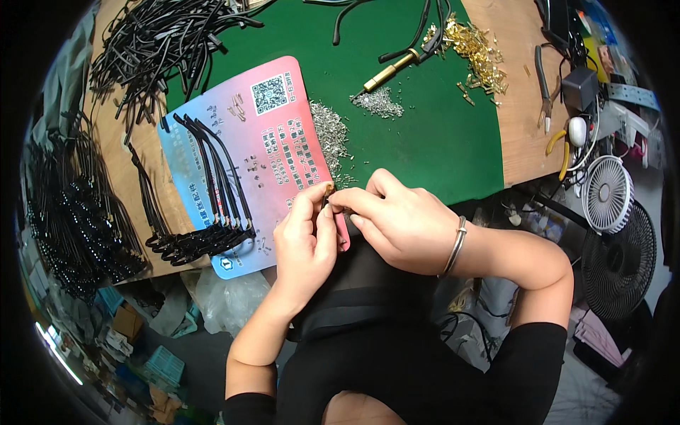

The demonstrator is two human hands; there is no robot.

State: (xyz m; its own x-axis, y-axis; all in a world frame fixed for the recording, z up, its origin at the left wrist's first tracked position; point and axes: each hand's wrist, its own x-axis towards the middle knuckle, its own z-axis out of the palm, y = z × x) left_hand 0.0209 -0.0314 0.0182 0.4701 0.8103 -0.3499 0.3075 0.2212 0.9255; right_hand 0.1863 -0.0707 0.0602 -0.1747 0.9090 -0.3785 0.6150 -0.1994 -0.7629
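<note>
Head view shows me the left hand (306,241) and right hand (411,230) pinching a small piece (327,196). Loose fingertips could drop it.

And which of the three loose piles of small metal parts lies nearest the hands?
The silver pile beside the pink and blue printed sheet; the other silver pile and the golden pile lie farther off.

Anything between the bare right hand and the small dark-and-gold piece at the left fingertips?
Nothing visible. The left hand pinches the small dark-and-gold piece, and the right hand's fingertips are right at it; whether they grip is unclear. The pink-and-blue printed sheet lies beneath, not between.
</note>
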